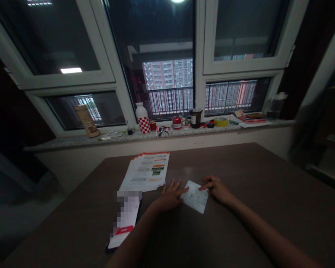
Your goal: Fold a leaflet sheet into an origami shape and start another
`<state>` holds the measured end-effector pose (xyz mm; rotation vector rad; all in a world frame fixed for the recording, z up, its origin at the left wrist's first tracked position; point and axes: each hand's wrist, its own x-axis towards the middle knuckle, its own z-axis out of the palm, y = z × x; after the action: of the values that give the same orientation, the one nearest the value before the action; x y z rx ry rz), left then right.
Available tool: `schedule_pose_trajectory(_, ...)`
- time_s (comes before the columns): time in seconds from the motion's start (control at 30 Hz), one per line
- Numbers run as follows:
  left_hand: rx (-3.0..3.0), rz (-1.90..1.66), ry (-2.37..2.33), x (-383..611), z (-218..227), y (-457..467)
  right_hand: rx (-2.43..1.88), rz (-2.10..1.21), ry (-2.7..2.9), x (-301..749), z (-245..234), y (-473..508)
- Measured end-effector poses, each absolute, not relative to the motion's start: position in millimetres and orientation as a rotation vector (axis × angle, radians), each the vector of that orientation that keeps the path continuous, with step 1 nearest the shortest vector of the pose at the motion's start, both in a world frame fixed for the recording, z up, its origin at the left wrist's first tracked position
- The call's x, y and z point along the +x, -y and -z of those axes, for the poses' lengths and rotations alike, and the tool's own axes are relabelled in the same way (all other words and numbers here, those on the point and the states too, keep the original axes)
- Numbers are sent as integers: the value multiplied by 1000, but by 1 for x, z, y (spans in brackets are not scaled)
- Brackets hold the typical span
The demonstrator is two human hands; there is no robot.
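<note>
A small white slip of paper (195, 198) lies flat on the dark brown table (240, 223) in front of me. My left hand (171, 195) rests open beside it, fingers spread, with the fingertips touching the slip's left edge. My right hand (216, 188) sits at the slip's upper right corner, fingers curled, the forefinger pressing down on the paper. Neither hand lifts the slip off the table.
A stack of printed leaflets (146, 172) lies left of my hands, and a phone-like card (125, 219) lies nearer the front. The windowsill (156, 136) behind carries a white and red checked bottle (142, 117), a red can (176, 122), a dark cup (195, 118) and yellow tape (220, 121).
</note>
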<state>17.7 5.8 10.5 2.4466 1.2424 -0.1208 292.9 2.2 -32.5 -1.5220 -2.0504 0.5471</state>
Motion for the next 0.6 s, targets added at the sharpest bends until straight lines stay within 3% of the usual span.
schedule_pose_trajectory(0.4, 2470, -267, -1291, 21, 2, 4, -1546, 2, 2121, 263, 8, 25)
schedule_pose_trajectory(0.6, 2540, -437, -1108, 41, 2, 19, -1514, -119, 2144, 264, 14, 19)
